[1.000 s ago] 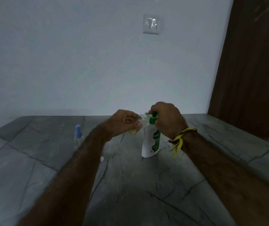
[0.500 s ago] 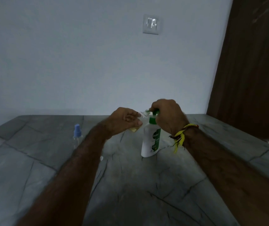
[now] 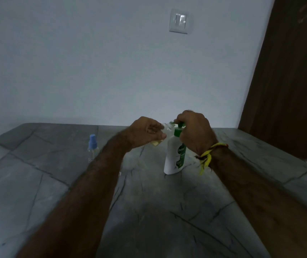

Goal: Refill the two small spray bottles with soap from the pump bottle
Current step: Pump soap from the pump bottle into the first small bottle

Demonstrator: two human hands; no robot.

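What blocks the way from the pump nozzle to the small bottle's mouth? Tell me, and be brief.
Nothing visible does. The left hand holds the small clear bottle tilted, its mouth right at the nozzle of the pump bottle. The right hand grips the pump head. Whether the nozzle sits inside the mouth cannot be told.

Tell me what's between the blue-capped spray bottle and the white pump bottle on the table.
In the head view, the left forearm crosses between the blue-capped spray bottle and the pump bottle; the left hand holds a small clear bottle at the nozzle.

Both forearms reach toward 12 o'clock. Left hand [image 3: 145,132] curled, thumb pinching at 3 o'clock; right hand [image 3: 193,131] fisted, knuckles up, wrist bent.
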